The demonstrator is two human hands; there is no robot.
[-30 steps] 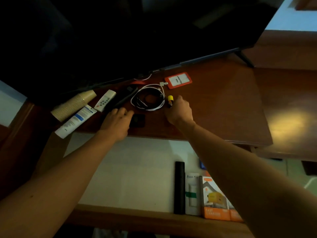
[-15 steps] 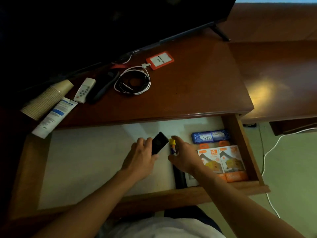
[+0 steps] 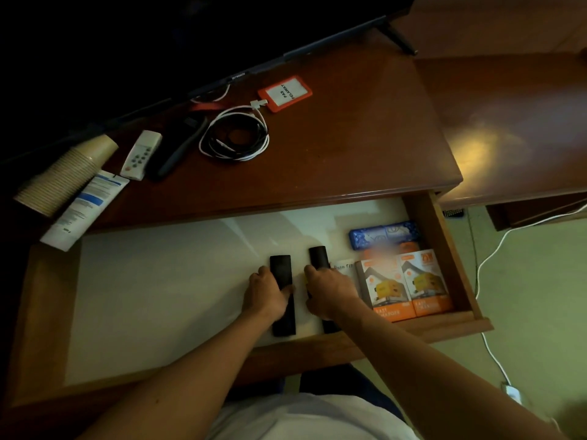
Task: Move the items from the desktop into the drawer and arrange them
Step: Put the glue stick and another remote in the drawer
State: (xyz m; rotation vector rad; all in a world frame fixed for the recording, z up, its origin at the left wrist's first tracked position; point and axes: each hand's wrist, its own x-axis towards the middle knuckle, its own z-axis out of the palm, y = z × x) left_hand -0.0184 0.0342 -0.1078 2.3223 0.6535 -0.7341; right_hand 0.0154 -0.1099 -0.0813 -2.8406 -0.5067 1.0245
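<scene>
I see both hands down in the open drawer. My left hand rests on a long black remote lying flat on the white liner, fingers curled around its near half. My right hand covers a second black bar just beside it; its fingers look closed on something, though I cannot tell what. Orange boxes sit to the right. On the bench remain the coiled cable and white remote.
</scene>
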